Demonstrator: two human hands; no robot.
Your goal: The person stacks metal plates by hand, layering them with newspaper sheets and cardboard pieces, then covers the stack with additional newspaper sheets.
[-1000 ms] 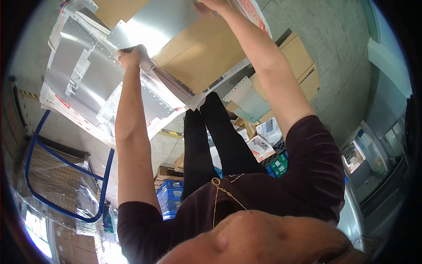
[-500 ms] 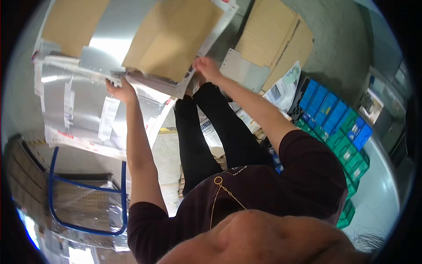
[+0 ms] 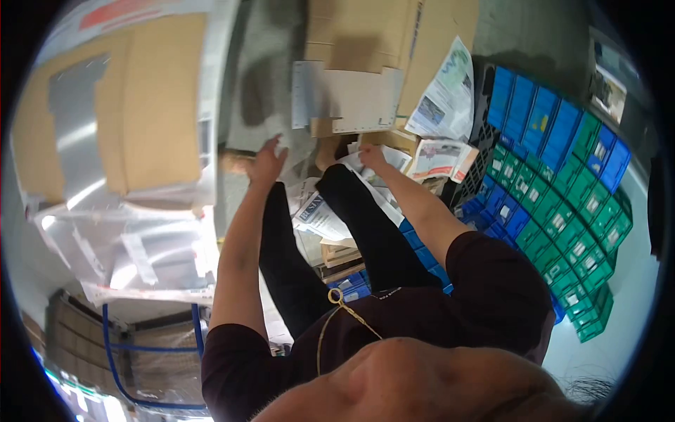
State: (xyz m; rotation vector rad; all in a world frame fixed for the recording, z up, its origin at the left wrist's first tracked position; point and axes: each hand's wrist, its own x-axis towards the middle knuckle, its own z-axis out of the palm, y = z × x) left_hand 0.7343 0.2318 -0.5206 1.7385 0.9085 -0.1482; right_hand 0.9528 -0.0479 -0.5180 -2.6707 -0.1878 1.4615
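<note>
My left hand [image 3: 267, 163] is over the grey floor in front of my left leg, fingers stretched and apart, holding nothing. To its left lies a stack of shiny metal sheets [image 3: 77, 144] with brown cardboard pieces [image 3: 158, 105] on top. My right hand [image 3: 373, 157] is beside my right knee, its fingers curled at the edge of a newspaper sheet [image 3: 391, 160]; the fingertips are small and partly blurred. Just beyond it a pale metal plate with small holes along its edges [image 3: 362, 95] lies against large brown cardboard [image 3: 355, 32]. Another newspaper [image 3: 320, 214] lies between my legs.
Blue bins [image 3: 538, 116] and green bins [image 3: 562, 225] stand in rows on the right. More newspaper [image 3: 446, 95] hangs over the cardboard near a black crate [image 3: 480, 130]. A blue-framed cart [image 3: 109, 352] with wrapped goods stands at lower left. Grey floor [image 3: 274, 77] shows between the stacks.
My view and body have turned right, away from the metal stack. My left hand has let go of the stack's edge; my right hand has moved to the newspaper.
</note>
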